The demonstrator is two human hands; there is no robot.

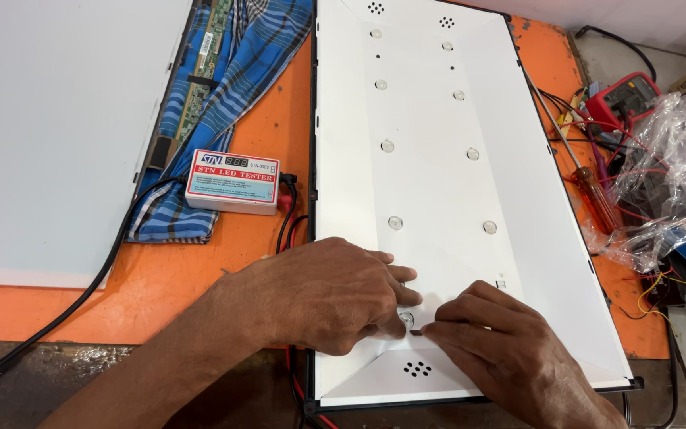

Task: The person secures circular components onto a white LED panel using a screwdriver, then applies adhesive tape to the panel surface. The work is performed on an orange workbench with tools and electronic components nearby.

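1. Pressing down at the near end of the white rectangular reflector sheet (430, 183), which lines an opened flat screen panel lying lengthwise on the orange desk (200, 270), both hands meet over one small round clear lens (406, 319).
2. The left hand (323, 294) lies knuckles up, its fingers (397, 295) curled together and touching the sheet just beside that lens; they clamp nothing that I can see.
3. The right hand (490, 338) lies flat, its fingers (454, 327) held together and pointing at the same lens, tips on the sheet and gripping nothing.
4. As to progress, I judge the work well advanced: the sheet already sits in the frame and two rows of round lenses (430, 151) poke through its holes up the whole length. What seems left is seating the near end around the lens under the hands; the large pale grey-white panel (57, 135) lying at the left is not yet back on top.
5. A small white box-shaped tester (232, 181) with a red-bordered pale blue label and a little dark display sits left of the screen frame, partly on a blue checked cloth (224, 87); red and black leads run from it toward the frame.
6. A narrow green circuit strip (200, 71) lies on the cloth.
7. At the right lie an orange-handled screwdriver (597, 195), a red multimeter (625, 99) and crumpled clear plastic wrapping (668, 183).
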